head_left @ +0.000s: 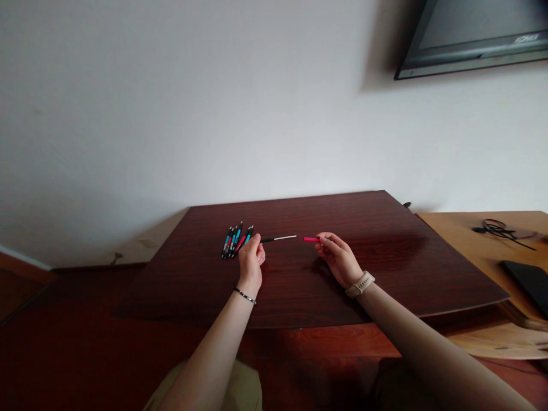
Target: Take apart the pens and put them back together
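There is just one view, and it comes from a camera on the person's head. It looks forward and down, over the top of the counter. The arms start at the bottom and reach away, so the camera sits above and behind the left hand and the right hand. A bit of leg peeks in down low. The view is very wide and not close up, so the hands look small. It takes in the floor on the left, the big wall ahead, and part of a TV at top right.
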Demonstrator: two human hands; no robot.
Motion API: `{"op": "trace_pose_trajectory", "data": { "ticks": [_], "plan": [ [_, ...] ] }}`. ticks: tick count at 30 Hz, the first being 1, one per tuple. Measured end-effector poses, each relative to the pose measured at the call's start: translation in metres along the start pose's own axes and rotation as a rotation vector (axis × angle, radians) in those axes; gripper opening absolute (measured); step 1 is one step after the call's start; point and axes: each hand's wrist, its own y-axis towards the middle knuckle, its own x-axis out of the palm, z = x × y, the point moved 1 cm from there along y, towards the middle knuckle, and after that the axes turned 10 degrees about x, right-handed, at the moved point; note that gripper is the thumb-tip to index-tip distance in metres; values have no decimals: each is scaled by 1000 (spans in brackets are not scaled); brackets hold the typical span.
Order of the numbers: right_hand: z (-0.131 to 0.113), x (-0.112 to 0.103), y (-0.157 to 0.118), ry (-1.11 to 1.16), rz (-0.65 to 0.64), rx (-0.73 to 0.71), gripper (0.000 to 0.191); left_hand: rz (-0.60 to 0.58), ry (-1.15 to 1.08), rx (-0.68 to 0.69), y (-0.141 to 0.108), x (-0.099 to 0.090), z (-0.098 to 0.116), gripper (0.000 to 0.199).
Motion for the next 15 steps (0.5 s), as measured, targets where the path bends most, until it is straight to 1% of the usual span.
{"op": "trace_pose_trajectory", "data": {
  "ticks": [3, 5, 9, 12, 15],
  "plan": [
    [0, -1, 1, 23, -2, -6, 28, 0, -18, -2, 0, 1, 3, 58],
    [-3, -1, 1, 55, -33, -13, 23, -14, -34, -4, -1, 2, 5, 59],
    [-11, 2, -5, 103, -133, 9, 13, -62, -66, -10, -4, 5, 6, 60],
    [-17, 9, -13, 113, -223, 30, 11, -107, -66, -13, -5, 7, 6, 62],
    [-20, 15, -18, 149, -305, 50, 11, -127, -78, -21, -6, 8, 6, 61]
  ]
}}
